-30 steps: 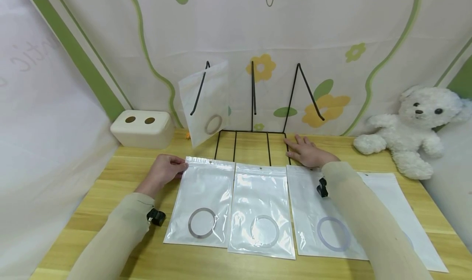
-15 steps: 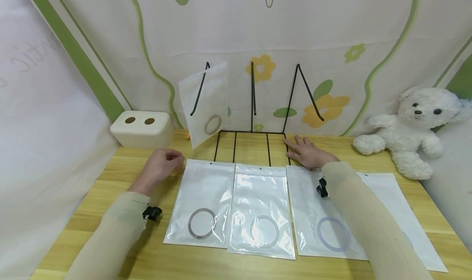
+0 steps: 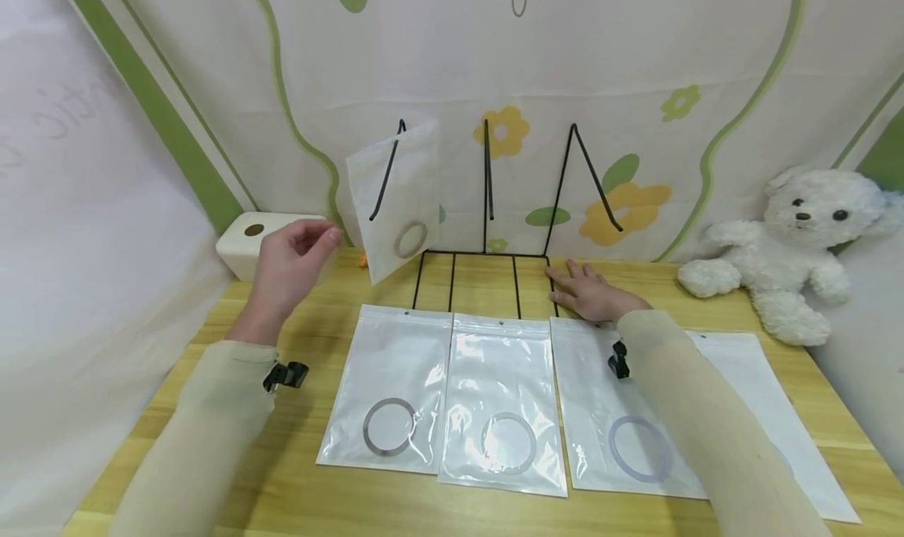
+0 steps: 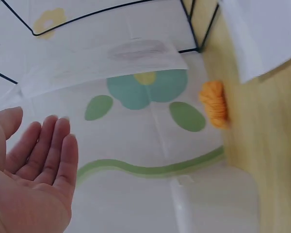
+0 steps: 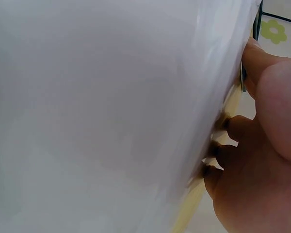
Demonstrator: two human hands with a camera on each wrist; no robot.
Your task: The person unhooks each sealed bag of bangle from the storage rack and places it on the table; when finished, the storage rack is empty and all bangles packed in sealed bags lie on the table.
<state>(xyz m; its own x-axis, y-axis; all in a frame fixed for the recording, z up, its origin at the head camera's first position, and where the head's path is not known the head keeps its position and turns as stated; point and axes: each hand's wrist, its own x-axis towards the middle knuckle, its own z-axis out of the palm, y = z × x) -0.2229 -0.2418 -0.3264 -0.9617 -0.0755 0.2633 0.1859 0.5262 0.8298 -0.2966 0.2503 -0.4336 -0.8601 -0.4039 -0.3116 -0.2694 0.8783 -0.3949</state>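
Note:
My left hand [image 3: 293, 266] is raised left of the black wire rack [image 3: 487, 253], its fingers loosely bent and holding nothing. In the left wrist view its palm [image 4: 34, 199] faces up below the hanging bag. That clear-and-white zip bag [image 3: 417, 184], with a brownish bangle inside, hangs on the rack's left prong. My right hand [image 3: 593, 292] rests with spread fingers at the right side of the rack's base. In front lie a zip bag with a brown bangle [image 3: 381, 348], one with a clear bangle [image 3: 501, 380], one with a lilac bangle [image 3: 586, 380], and another white bag [image 3: 741, 372], partly behind my right sleeve.
A cream box with round holes [image 3: 240, 242] stands behind my left hand. A small orange item [image 4: 213, 104] lies near the curtain. At the far right sits a white teddy bear [image 3: 798, 246]. The rack's middle and right prongs [image 3: 607, 207] jut forward.
My left hand has let go of the leftmost lying bag's upper corner and risen up and back, toward the hanging bag. My right hand stays at the rack's base.

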